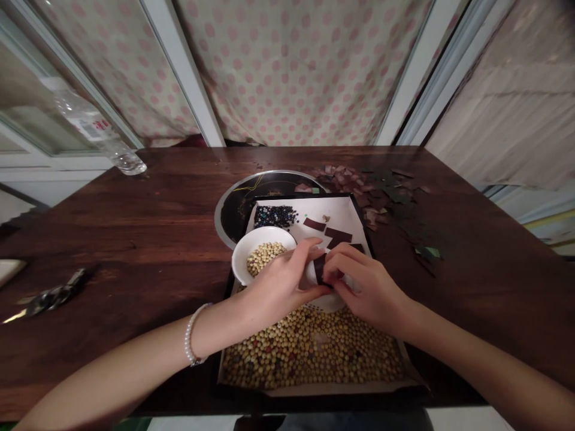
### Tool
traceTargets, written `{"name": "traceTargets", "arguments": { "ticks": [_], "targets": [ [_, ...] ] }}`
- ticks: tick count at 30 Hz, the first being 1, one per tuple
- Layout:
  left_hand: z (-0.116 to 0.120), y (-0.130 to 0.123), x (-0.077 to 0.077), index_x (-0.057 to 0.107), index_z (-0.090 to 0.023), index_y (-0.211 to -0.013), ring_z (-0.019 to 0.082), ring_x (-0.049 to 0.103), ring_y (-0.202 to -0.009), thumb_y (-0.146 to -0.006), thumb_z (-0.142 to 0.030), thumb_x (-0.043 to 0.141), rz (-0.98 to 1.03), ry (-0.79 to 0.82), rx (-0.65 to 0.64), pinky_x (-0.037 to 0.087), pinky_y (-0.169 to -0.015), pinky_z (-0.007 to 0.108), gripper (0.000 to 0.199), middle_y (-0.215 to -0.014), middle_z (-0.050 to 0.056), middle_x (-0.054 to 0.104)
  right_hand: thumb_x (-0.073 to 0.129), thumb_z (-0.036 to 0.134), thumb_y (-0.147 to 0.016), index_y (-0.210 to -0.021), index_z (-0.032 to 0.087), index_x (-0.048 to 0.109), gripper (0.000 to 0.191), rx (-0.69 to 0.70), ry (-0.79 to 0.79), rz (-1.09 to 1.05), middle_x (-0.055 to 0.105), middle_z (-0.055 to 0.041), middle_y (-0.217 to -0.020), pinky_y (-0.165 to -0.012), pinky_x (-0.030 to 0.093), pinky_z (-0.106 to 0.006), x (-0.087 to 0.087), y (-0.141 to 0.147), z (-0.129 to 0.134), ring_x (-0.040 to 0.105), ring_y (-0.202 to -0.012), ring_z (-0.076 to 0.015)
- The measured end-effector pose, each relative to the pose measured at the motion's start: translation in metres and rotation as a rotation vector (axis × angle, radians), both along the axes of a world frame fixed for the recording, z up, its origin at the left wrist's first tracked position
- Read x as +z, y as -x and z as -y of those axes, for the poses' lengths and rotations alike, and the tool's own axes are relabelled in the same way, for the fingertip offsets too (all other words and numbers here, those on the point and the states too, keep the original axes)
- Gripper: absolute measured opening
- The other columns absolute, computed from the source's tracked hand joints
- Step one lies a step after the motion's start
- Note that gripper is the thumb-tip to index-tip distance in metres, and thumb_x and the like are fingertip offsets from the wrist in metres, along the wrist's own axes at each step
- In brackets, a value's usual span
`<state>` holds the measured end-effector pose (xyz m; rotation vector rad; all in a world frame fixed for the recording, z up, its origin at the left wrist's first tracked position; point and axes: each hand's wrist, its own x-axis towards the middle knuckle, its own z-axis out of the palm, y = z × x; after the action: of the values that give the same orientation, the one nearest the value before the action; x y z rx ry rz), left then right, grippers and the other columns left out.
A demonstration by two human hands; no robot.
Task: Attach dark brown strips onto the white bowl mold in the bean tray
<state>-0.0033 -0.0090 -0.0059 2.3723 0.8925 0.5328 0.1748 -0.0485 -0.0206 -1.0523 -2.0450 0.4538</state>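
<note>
A dark brown strip [320, 268] stood near upright in view, long axis tilted slightly, upper end pointing away from the person, held against a small white piece [311, 275], kind unclear behind fingers, over a black tray [362, 226]. Left hand [278, 288], pearl bracelet [192, 334] at wrist, curled narrow around the white piece. Right hand [366, 287] closed on the strip, fingertips [335, 266] touching it. White bowl [240, 257] of soybeans just beside left hand; loose soybeans [309, 353] lay below both hands.
</note>
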Motion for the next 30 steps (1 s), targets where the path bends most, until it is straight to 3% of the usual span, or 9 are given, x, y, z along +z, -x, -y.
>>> {"name": "traceTargets", "arguments": {
  "ticks": [10,15,30],
  "targets": [
    [0.0001,-0.0002,0.0010,0.030,-0.021,-0.128,0.028,0.057,-0.107,-0.072,-0.028,0.068,-0.015,-0.006,0.013,0.051,-0.083,0.042,0.068,-0.120,0.012,0.059,0.043,0.002,-0.079,-0.077,0.020,0.051,0.020,-0.025,0.008,-0.008,0.046,-0.0048,-0.094,-0.068,0.046,-0.028,-0.0028,-0.0002,-0.0012,0.053,-0.081,-0.0146],
    [0.0005,-0.0002,0.0015,0.028,-0.020,-0.128,0.025,0.059,-0.104,-0.074,-0.023,0.065,-0.001,0.008,-0.010,0.051,-0.081,0.037,0.066,-0.120,0.011,0.059,0.044,0.000,-0.078,-0.075,0.020,0.049,0.020,0.030,0.002,0.009,0.045,-0.0040,-0.094,-0.069,0.045,-0.026,-0.0021,0.0006,-0.0004,0.052,-0.082,-0.0134],
    [0.0006,-0.0003,0.0019,0.029,-0.020,-0.127,0.028,0.057,-0.108,-0.073,-0.024,0.065,0.006,0.005,-0.007,0.050,-0.084,0.041,0.065,-0.120,0.013,0.059,0.042,-0.002,-0.073,-0.070,0.020,0.042,0.022,0.025,-0.010,0.042,0.044,-0.0024,-0.084,-0.063,0.041,-0.025,-0.0036,-0.0008,-0.0019,0.047,-0.075,-0.0131]
  ]
}}
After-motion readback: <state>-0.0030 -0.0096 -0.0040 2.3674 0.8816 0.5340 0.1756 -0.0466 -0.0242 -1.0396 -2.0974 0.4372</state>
